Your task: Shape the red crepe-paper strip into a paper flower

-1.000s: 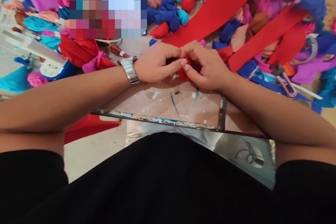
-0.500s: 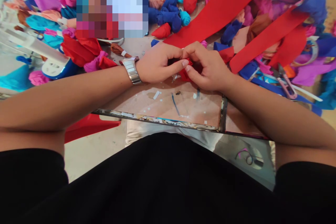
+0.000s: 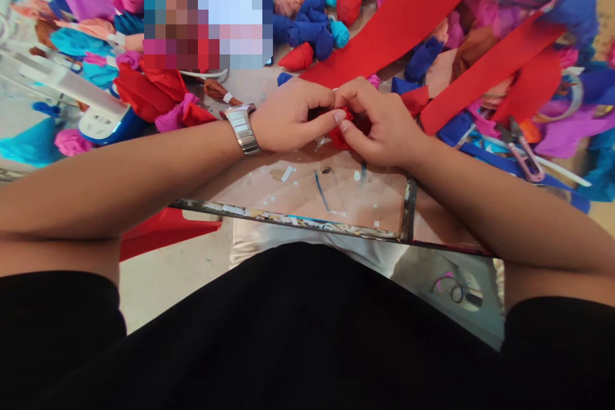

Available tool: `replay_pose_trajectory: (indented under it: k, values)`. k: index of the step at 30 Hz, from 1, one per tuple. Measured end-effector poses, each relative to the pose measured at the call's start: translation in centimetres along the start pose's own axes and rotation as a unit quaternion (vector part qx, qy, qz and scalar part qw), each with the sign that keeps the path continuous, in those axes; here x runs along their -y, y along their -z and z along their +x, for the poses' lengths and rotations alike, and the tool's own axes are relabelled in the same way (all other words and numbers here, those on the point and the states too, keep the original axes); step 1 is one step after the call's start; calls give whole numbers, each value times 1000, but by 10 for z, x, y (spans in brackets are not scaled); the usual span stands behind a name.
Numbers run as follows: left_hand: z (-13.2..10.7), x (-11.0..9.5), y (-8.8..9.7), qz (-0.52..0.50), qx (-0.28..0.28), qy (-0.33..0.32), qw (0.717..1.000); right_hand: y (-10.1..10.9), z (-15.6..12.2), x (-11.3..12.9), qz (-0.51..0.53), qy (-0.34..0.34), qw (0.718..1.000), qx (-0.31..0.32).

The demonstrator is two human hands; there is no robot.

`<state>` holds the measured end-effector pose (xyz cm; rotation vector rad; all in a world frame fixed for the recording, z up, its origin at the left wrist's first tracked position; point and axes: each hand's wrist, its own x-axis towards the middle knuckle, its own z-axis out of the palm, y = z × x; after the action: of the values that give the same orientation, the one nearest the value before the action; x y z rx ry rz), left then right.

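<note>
My left hand (image 3: 293, 115), with a silver watch (image 3: 241, 128) on its wrist, and my right hand (image 3: 379, 118) meet over the table. Their fingertips and thumbs press together on a small piece of red fabric (image 3: 340, 136), mostly hidden behind the fingers. Both hands are closed on it. A wide red fabric strip (image 3: 384, 29) stretches from just behind my hands up to the far right. Another, narrower red strip (image 3: 485, 80) lies right of my right hand.
Fabric flowers and bundles in many colours, such as a red bundle (image 3: 151, 93), crowd the table. A white-and-blue device (image 3: 103, 122) stands left. Pink-handled thread snips (image 3: 526, 157) and a tape roll (image 3: 569, 99) lie right. Paper scraps (image 3: 287, 173) dot the worn tabletop (image 3: 259, 189).
My hands keep nearly the same pose on the red fabric. Only the left side of the view has shifted very slightly to the right.
</note>
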<state>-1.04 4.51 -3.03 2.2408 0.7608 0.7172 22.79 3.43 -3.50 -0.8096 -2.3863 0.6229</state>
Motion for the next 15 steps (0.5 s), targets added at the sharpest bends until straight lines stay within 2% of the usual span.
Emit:
replay_pose_trajectory:
  k: [7, 11, 15]
  values:
    - [0, 7, -1, -28, -6, -23, 999, -1, 0, -1, 5, -3, 1000, -3]
    - [0, 2, 0, -42, -2, -20, 999, 0, -1, 1, 13, -9, 1000, -8]
    - [1, -3, -2, -73, -22, -3, 997, 0, -2, 3, 15, -13, 999, -43]
